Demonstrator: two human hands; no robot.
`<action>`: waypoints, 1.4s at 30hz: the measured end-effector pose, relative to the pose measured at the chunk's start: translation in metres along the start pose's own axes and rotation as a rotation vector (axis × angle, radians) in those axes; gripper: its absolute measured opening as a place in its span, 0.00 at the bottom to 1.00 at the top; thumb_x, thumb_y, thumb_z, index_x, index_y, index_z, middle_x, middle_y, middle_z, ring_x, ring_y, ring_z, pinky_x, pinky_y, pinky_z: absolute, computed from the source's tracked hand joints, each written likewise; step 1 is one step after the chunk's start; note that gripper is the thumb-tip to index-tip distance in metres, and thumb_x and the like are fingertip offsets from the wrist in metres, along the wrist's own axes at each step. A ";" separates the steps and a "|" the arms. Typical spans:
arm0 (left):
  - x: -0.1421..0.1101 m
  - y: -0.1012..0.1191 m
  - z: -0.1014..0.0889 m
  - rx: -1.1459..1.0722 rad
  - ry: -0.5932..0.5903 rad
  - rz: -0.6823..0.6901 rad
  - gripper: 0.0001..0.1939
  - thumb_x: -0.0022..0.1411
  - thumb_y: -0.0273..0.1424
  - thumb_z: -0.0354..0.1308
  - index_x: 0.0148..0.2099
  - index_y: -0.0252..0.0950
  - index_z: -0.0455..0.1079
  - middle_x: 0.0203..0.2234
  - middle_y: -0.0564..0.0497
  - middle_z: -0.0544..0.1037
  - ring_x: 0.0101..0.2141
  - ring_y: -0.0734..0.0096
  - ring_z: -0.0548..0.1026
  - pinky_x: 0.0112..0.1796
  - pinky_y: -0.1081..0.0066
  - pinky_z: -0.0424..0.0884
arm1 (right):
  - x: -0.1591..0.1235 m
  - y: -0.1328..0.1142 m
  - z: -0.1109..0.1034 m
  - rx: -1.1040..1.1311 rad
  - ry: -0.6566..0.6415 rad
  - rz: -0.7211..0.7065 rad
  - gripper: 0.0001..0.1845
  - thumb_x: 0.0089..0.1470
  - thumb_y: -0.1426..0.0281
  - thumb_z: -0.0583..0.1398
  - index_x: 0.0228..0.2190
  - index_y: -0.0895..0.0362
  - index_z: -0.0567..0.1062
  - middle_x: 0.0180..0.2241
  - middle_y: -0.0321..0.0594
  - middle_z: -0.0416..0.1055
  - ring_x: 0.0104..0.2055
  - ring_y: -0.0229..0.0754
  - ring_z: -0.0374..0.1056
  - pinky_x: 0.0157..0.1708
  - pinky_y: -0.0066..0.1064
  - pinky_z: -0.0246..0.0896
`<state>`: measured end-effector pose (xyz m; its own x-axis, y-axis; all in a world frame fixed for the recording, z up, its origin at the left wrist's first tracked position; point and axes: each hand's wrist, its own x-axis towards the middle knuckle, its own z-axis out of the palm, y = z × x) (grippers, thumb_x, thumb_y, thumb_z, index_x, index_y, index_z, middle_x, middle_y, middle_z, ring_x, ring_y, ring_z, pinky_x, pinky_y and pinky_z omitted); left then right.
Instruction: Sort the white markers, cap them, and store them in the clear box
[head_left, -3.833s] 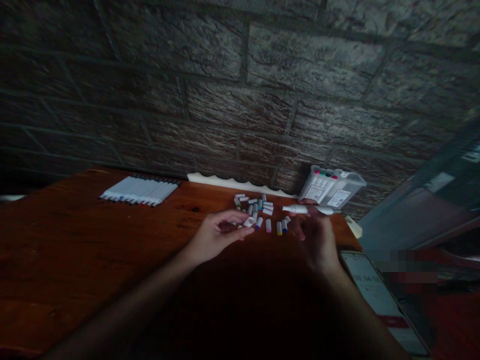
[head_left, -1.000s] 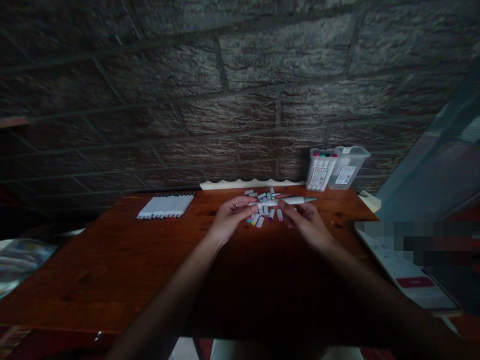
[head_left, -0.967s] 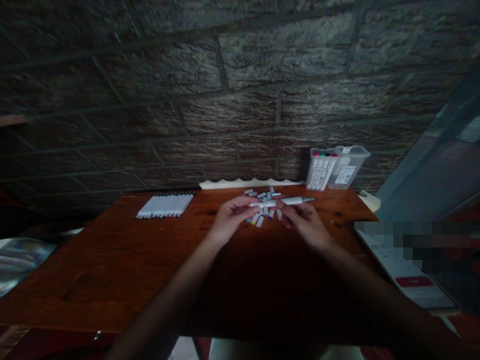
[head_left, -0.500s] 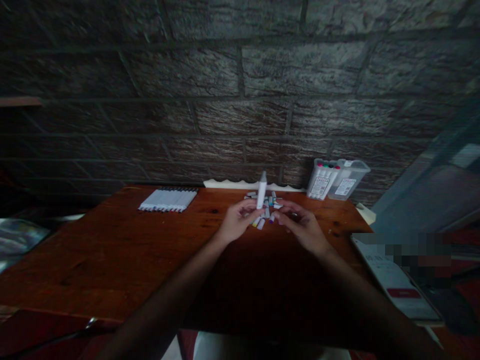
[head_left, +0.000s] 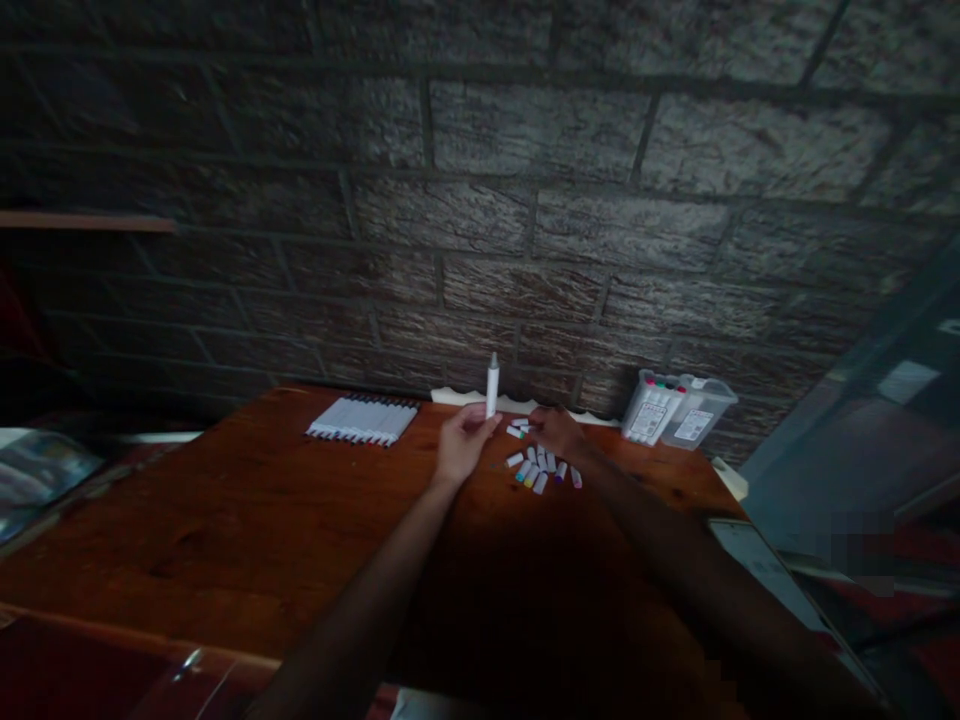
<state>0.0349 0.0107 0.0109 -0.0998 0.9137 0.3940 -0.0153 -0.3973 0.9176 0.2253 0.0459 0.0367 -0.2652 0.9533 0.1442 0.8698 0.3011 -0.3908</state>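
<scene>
My left hand (head_left: 460, 442) is closed around the lower end of a white marker (head_left: 492, 390). The marker stands upright, its bare grey tip pointing up. My right hand (head_left: 561, 434) reaches over the far part of a scatter of marker caps (head_left: 541, 460), its fingers bent together at a few white caps (head_left: 517, 431). Whatever lies between those fingertips is hidden. The caps are whitish with coloured ends such as yellow, purple, pink and teal. On the left, a row of white markers (head_left: 363, 420) lies side by side.
Two clear plastic cases (head_left: 697, 412) stand at the back right, one with several markers in it. A pale torn-edged strip (head_left: 450, 396) runs along the wall (head_left: 480, 220). A flat, light-coloured board or book (head_left: 765, 570) lies at the right edge of the wooden table (head_left: 247, 520).
My right hand has shifted from the near right side of the caps to their far side. My left hand still holds the marker, now farther from the caps. The view has turned slightly.
</scene>
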 end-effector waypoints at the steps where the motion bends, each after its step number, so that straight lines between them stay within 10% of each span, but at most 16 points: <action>1: -0.001 0.000 0.000 0.001 -0.017 0.005 0.20 0.53 0.43 0.65 0.41 0.34 0.73 0.36 0.47 0.81 0.37 0.65 0.78 0.37 0.68 0.76 | 0.003 -0.001 0.002 -0.022 -0.011 0.006 0.09 0.50 0.76 0.61 0.34 0.58 0.79 0.37 0.44 0.79 0.41 0.43 0.73 0.43 0.28 0.61; 11: -0.003 -0.002 0.001 0.027 -0.075 0.048 0.16 0.54 0.42 0.64 0.40 0.36 0.74 0.36 0.47 0.81 0.38 0.62 0.79 0.38 0.65 0.75 | -0.008 0.001 -0.003 0.071 0.075 -0.008 0.10 0.53 0.75 0.59 0.37 0.55 0.77 0.34 0.40 0.79 0.38 0.41 0.74 0.39 0.27 0.64; 22: -0.017 -0.002 0.013 0.251 -0.268 0.124 0.15 0.58 0.40 0.62 0.44 0.37 0.76 0.38 0.48 0.82 0.38 0.63 0.78 0.43 0.67 0.72 | -0.086 -0.001 -0.120 0.619 0.332 -0.235 0.15 0.52 0.63 0.61 0.40 0.57 0.78 0.32 0.40 0.77 0.34 0.41 0.73 0.38 0.34 0.67; 42: -0.025 0.012 0.016 0.550 -0.325 0.369 0.11 0.63 0.34 0.59 0.47 0.38 0.75 0.35 0.48 0.79 0.34 0.67 0.76 0.39 0.69 0.70 | -0.111 0.017 -0.129 0.465 0.270 -0.315 0.13 0.54 0.63 0.62 0.39 0.55 0.80 0.38 0.43 0.77 0.38 0.41 0.73 0.37 0.32 0.68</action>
<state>0.0535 -0.0158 0.0132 0.2991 0.7419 0.6002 0.4721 -0.6616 0.5826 0.3235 -0.0573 0.1312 -0.3127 0.7961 0.5181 0.4785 0.6032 -0.6381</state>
